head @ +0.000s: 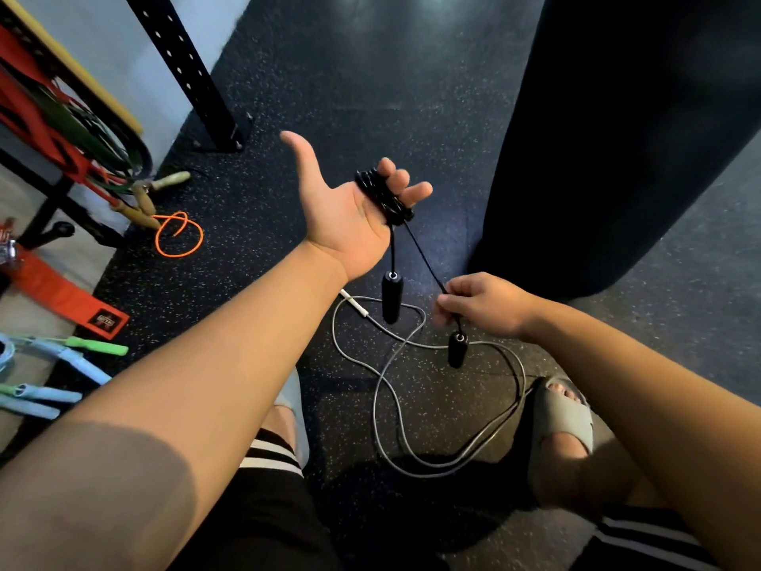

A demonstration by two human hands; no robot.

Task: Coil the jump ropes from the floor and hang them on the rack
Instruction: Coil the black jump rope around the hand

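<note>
A black jump rope (381, 195) is wound in several turns around the fingers of my left hand (348, 208), which is held palm up with the thumb spread and the fingertips curled over the coil. One black handle (391, 297) hangs below that hand. My right hand (479, 309) pinches the rope's free end just above the second black handle (457, 350). A grey jump rope (397, 389) with a white handle (354, 302) lies in loose loops on the speckled floor under both hands. The rack (37, 129) stands at the left, with red and green bands hanging on it.
An orange rope (179, 234) with wooden handles (144, 199) lies by the rack's foot. Blue and green handles (61, 364) and a red strap (66, 294) lie at the left. A black post (193, 76) stands behind, a large black bag (617, 138) at the right. My sandalled feet flank the grey rope.
</note>
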